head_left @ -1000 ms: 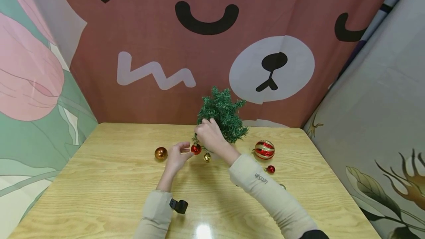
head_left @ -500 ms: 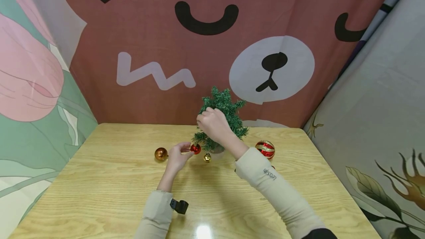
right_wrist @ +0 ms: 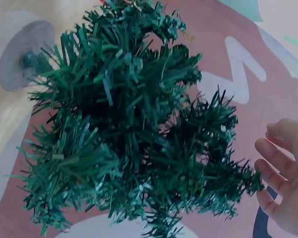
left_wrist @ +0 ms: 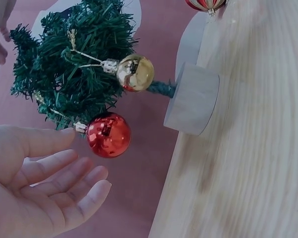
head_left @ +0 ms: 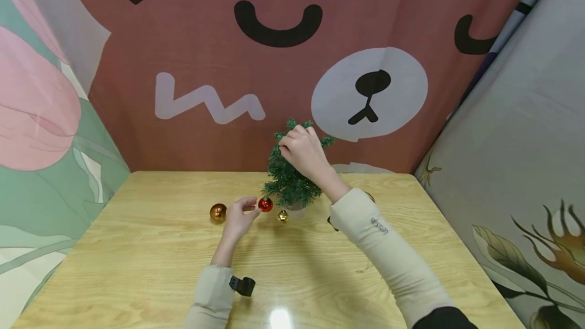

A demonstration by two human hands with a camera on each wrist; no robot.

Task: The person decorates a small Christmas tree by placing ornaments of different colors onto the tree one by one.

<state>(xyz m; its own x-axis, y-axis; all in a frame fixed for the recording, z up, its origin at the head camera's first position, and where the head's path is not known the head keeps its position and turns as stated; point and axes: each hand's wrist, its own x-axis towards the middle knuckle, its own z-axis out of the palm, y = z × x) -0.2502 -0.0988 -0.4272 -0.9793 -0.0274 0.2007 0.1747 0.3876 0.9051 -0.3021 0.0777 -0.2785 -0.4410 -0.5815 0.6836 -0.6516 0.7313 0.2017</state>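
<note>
A small green artificial Christmas tree [head_left: 292,184] stands on a pale round base [left_wrist: 193,101] at the table's back. A shiny red ball ornament [left_wrist: 109,135] and a smaller gold ball ornament [left_wrist: 135,73] hang from its lower branches. Beside the red ball is my left hand [head_left: 238,217], fingers loosely bent; its thumb tip lies close to the ball's cap, and whether they touch I cannot tell. My right hand [head_left: 303,151] is up at the tree's top. In the right wrist view its fingers [right_wrist: 278,171] curve loosely near a branch tip, with nothing visible between them.
A copper-coloured ball ornament [head_left: 218,212] lies on the wooden table [head_left: 160,248], left of my left hand. My right sleeve [head_left: 379,237] hides most of a red-and-gold striped ball [left_wrist: 206,4]. A curtain printed with a bear [head_left: 205,141] hangs behind the table.
My right hand has risen from the tree's left lower branches to its top. My left hand has stayed by the red ball. The head view has shifted slightly.
</note>
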